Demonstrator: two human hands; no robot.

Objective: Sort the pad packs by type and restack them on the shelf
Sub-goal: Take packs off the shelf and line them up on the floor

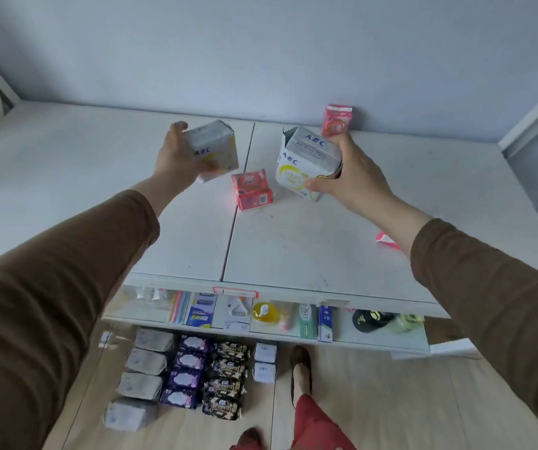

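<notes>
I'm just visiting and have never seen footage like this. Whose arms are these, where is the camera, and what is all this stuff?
There is no machine here: these are a person's two bare arms in brown sleeves. The single picture comes from a camera worn on the person's head, looking forward and down.

The left hand grips a white ABC pad pack, lifted off the white shelf top. The right hand holds a larger white ABC pack, apparently two stacked.

Between them lies a pink pack; another pink pack stands by the wall. A bit of pink wrapper shows beside the right forearm.

Below, on the floor, sorted packs lie in columns: grey, purple, dark and small white ones.
</notes>
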